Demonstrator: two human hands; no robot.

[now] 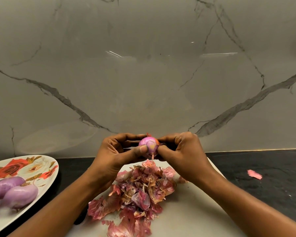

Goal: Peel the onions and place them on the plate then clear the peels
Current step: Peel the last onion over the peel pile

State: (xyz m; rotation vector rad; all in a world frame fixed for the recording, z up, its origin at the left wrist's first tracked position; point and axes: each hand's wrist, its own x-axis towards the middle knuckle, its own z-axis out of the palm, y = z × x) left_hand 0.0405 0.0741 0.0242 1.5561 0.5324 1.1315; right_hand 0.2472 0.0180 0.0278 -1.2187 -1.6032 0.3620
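Note:
A small purple onion is held up above the white cutting board, between both hands. My left hand grips it from the left, thumb on its front. My right hand pinches a strip of skin at the onion's right side and bottom. A heap of pink-brown peels lies on the board below. At the left, a floral plate carries three peeled onions.
The dark countertop runs along a grey marble wall. One stray pink peel lies on the counter at the right. The plate overhangs the left edge of view.

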